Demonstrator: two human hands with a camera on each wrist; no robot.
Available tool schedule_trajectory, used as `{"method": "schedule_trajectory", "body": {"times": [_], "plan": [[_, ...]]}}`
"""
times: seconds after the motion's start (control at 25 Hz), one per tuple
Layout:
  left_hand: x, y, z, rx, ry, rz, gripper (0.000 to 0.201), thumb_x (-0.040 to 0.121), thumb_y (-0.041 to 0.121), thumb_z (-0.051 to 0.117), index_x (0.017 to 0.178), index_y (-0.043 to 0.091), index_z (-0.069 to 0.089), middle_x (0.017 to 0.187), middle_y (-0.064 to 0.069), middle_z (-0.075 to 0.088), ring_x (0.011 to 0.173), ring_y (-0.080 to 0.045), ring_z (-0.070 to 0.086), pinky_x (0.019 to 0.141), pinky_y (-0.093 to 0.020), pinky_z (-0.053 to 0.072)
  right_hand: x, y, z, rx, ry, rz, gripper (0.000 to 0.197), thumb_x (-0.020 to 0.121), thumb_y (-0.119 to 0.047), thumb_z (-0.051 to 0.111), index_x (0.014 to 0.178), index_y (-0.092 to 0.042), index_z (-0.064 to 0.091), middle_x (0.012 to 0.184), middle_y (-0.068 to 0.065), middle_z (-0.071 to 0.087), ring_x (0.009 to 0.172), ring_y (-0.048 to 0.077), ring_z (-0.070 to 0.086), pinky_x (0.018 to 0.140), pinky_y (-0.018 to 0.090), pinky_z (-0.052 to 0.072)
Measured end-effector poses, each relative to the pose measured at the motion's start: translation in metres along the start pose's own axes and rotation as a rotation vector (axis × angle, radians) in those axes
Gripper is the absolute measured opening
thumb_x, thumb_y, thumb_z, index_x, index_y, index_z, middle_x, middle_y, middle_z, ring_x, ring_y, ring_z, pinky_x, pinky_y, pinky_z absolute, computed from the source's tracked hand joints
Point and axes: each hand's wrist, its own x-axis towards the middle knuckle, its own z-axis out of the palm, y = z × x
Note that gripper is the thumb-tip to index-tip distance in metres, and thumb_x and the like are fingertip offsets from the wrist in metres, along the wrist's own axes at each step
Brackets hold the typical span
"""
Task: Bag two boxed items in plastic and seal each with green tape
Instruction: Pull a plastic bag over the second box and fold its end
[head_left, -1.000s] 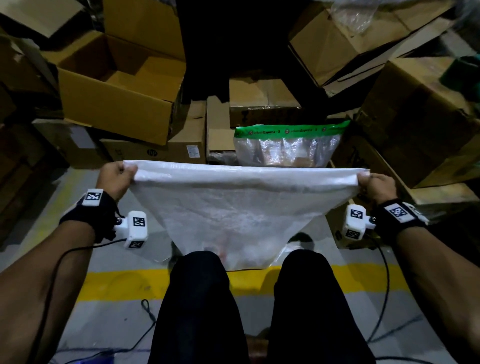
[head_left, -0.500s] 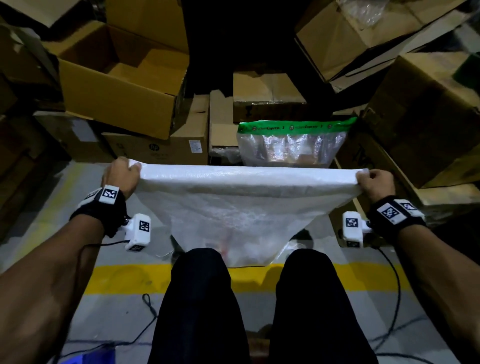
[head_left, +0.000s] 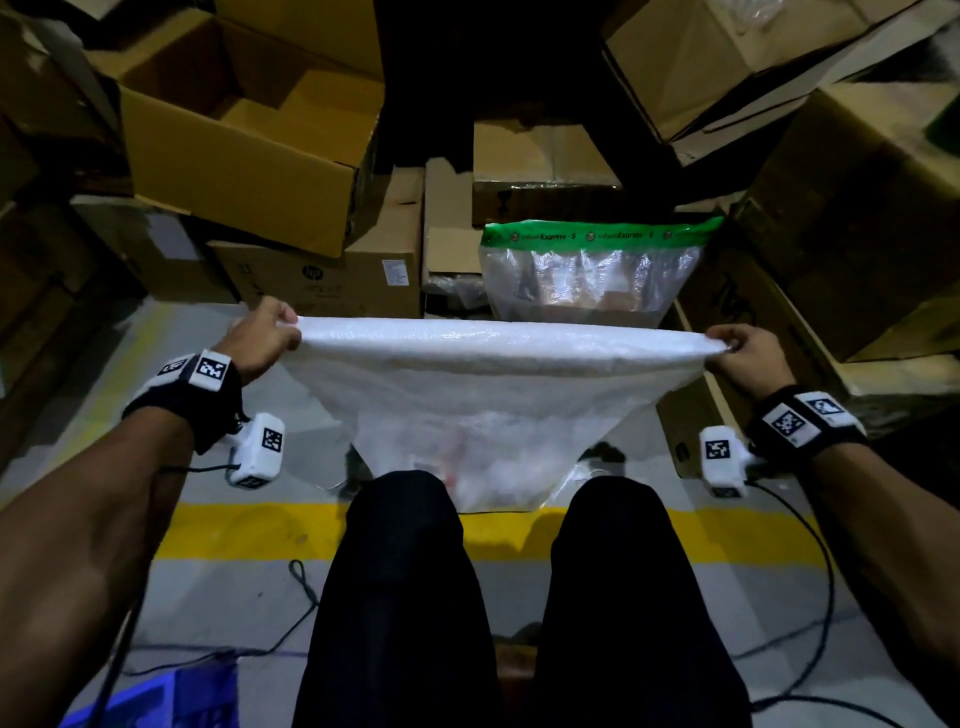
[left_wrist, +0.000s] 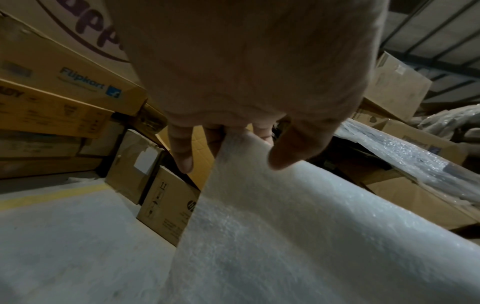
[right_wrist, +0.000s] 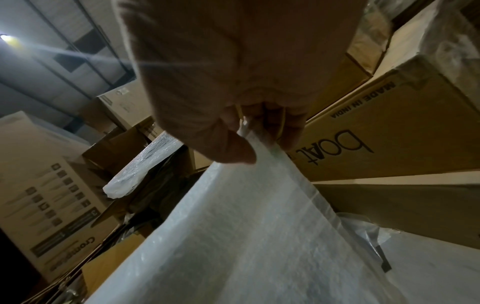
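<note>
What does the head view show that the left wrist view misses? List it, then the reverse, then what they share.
Only the head view: the right hand gripping the bag's other corner, the sealed bag with green tape standing behind, the person's knees, the yellow floor line.

Only the left wrist view: a Flipkart box and the ceiling.

Both: the left hand gripping a corner of the white plastic bag, and the HP box.

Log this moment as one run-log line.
left hand: grips bag corner | right hand: grips other corner | plastic bag: stretched, untaped | taped bag: behind
</note>
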Motion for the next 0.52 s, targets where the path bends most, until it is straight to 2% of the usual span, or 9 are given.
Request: {"method": "schedule_trajectory", "body": {"times": [0.08, 0.16, 0.24, 0.36, 0.44, 0.52], "plan": [[0.002, -0.007, -0.001, 0.091, -0.011, 0.016, 0.027, 0.083, 0.016, 0.061, 0.106, 0.023, 0.048, 0.107, -0.014, 0.05, 0.107, -0.035, 0.048, 0.09, -0.039, 0.039, -0.001, 0.0, 0.001, -0.006, 0.002, -0.008, 0.042, 0.081, 0.005, 0.067, 0.123, 0.002, 0.06, 0.124, 0.022, 0.061, 0.116, 0.034, 0.057, 0.097, 0.037, 0.045], [0.006, -0.016, -0.002, 0.129, -0.03, 0.081, 0.026, 0.086, 0.01, 0.063, 0.099, 0.029, 0.05, 0.108, -0.017, 0.053, 0.104, -0.038, 0.052, 0.091, -0.041, 0.041, -0.003, 0.0, 0.001, 0.0, 0.005, -0.01, 0.038, 0.083, 0.002, 0.068, 0.12, 0.003, 0.061, 0.121, 0.023, 0.062, 0.114, 0.033, 0.058, 0.09, 0.032, 0.044], [0.009, -0.027, -0.004, 0.14, -0.02, 0.146, 0.027, 0.088, 0.008, 0.061, 0.093, 0.032, 0.051, 0.106, -0.022, 0.055, 0.098, -0.04, 0.055, 0.087, -0.042, 0.043, -0.004, 0.004, 0.001, 0.004, 0.003, -0.009, 0.032, 0.086, -0.001, 0.067, 0.117, 0.003, 0.063, 0.117, 0.024, 0.064, 0.107, 0.033, 0.06, 0.085, 0.032, 0.043], [0.013, -0.037, -0.002, 0.153, 0.038, 0.189, 0.014, 0.09, 0.007, 0.06, 0.097, 0.019, 0.059, 0.103, -0.028, 0.055, 0.096, -0.039, 0.054, 0.085, -0.04, 0.043, -0.006, 0.01, 0.001, 0.017, -0.03, -0.008, 0.024, 0.09, -0.004, 0.062, 0.113, 0.003, 0.063, 0.111, 0.025, 0.063, 0.092, 0.027, 0.055, 0.08, 0.035, 0.042], [0.015, -0.04, 0.001, 0.092, 0.069, 0.213, 0.012, 0.089, 0.005, 0.061, 0.092, 0.017, 0.06, 0.096, -0.027, 0.057, 0.096, -0.039, 0.055, 0.084, -0.041, 0.044, -0.005, 0.012, -0.002, 0.05, -0.045, -0.031, 0.022, 0.091, -0.003, 0.061, 0.11, 0.007, 0.063, 0.107, 0.028, 0.063, 0.091, 0.031, 0.058, 0.076, 0.033, 0.041], [0.01, -0.036, 0.002, -0.051, 0.083, 0.208, 0.013, 0.089, 0.001, 0.06, 0.084, 0.012, 0.059, 0.082, -0.017, 0.057, 0.083, -0.024, 0.056, 0.072, -0.03, 0.044, -0.007, 0.012, -0.003, 0.1, -0.039, -0.013, 0.024, 0.092, -0.005, 0.06, 0.112, 0.007, 0.062, 0.103, 0.025, 0.062, 0.095, 0.033, 0.058, 0.076, 0.036, 0.042]]}}
